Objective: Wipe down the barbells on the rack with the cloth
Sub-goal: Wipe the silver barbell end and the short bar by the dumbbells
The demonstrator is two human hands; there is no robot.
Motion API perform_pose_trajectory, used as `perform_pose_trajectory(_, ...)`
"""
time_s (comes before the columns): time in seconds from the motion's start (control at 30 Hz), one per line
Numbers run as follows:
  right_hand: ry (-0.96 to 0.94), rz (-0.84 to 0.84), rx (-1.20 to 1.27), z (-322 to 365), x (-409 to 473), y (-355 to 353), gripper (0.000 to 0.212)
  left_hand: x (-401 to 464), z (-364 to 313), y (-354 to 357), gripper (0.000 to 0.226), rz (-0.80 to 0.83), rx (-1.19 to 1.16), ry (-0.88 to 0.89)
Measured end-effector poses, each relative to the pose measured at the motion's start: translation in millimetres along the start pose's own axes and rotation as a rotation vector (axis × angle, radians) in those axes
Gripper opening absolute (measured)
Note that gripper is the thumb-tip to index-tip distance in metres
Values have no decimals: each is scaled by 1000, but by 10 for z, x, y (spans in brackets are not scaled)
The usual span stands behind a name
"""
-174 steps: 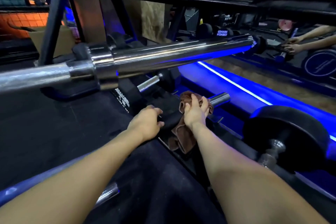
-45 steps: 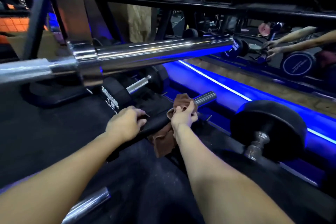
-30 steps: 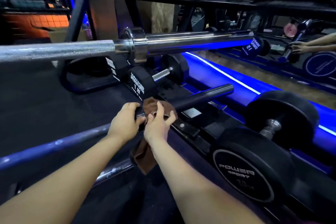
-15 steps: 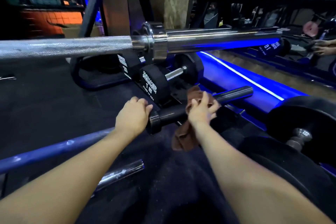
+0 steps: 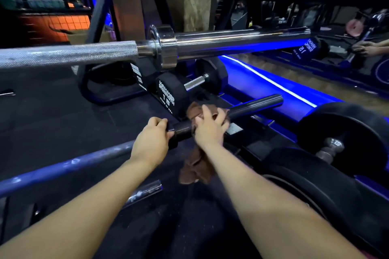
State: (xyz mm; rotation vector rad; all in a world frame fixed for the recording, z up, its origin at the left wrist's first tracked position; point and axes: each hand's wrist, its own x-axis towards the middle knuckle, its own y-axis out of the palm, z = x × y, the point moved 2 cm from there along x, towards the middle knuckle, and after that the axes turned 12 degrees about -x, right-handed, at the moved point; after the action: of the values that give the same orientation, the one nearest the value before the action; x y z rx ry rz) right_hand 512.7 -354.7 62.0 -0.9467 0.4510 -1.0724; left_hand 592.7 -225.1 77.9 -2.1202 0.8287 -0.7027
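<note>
Our left hand [image 5: 152,139] grips dark metal barbell sleeve [image 5: 255,104]; our right hand [image 5: 209,127] clutches brown cloth [image 5: 196,166] around it.

Gym, chrome barbell [image 5: 231,43], dumbbells [image 5: 168,94], mirror [image 5: 347,33]

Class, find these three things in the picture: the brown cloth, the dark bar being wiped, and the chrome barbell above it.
brown cloth [image 5: 194,171]: head view, on the loose end hanging below the bar.
dark bar [image 5: 257,104]: head view, on its bare sleeve beyond the cloth.
chrome barbell [image 5: 242,42]: head view, on its smooth shiny sleeve.
</note>
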Motion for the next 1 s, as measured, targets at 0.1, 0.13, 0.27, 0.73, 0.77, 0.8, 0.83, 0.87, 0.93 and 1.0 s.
perform_pose_trajectory(0.1,83,-30,32,-218,242,-137,44,20,-21,15,43,20,-20,-20)
perform_pose_trajectory(0.13,96,-36,29,-203,233,-133,45,22,-18,20,44,28,-33,-34)
perform_pose_trajectory(0.27,-82,-28,28,131,-219,144,46,34,-7,23,44,47,-42,-63)
perform_pose_trajectory(0.73,184,-181,145,-592,523,-220,48,96,55,40,44,59,-84,-67)
perform_pose_trajectory(0.77,181,-190,154,-536,439,-176,47,101,59,47,44,56,-97,-76)
perform_pose_trajectory(0.8,148,-201,151,-466,315,-114,46,105,58,51,44,55,-108,-81)
perform_pose_trajectory(0.83,90,-207,144,-384,173,-45,46,104,55,50,44,61,-118,-86)
perform_pose_trajectory(0.87,24,-205,136,-300,28,25,46,104,49,44,45,66,-128,-92)
perform_pose_trajectory(0.93,-50,-170,146,-133,-214,154,46,116,54,24,43,76,-145,-110)
perform_pose_trajectory(1.0,-62,-110,242,-28,-408,213,45,131,54,-1,42,94,-141,-130)
